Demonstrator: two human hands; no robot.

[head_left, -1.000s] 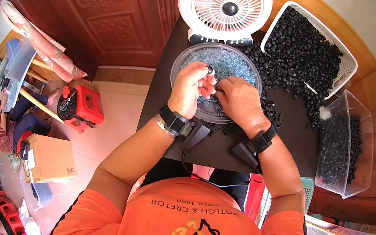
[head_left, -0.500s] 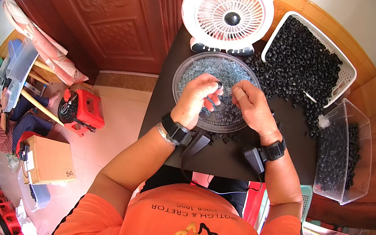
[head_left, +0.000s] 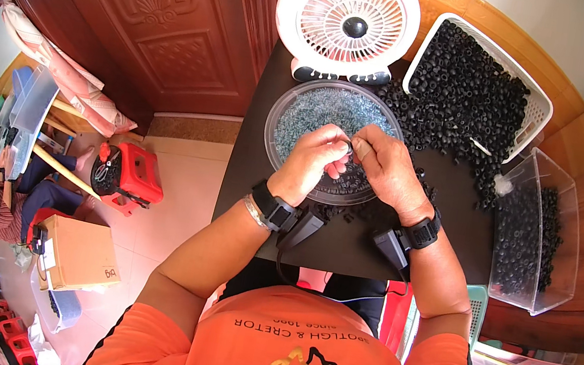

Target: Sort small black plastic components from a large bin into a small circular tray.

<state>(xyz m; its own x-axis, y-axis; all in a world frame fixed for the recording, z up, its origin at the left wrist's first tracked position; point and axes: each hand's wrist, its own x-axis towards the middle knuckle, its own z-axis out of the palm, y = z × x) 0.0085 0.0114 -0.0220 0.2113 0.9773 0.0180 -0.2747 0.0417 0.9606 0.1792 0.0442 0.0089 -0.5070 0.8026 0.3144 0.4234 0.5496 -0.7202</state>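
Over the round clear tray, my left hand pinches a small black ring-shaped part between thumb and fingers. My right hand is closed too, its fingertips meeting the left hand's at that part; whatever it may hold is too small to make out. Inside the tray lie many tiny pale blue, see-through pieces, with darker ones at the near side. Loose black ring-shaped parts are heaped on the dark table beside the tray, and a few lie close to my right wrist.
A white fan stands behind the tray. At the far right a tipped white basket spills black parts onto the table; a clear bin nearer me holds more. On the floor to the left are a red stool and a cardboard box. Another person sits beyond.
My right hand has moved left and slightly down, so the fingertips of both hands now meet at the black part. The left hand has shifted a little, still pinching it.
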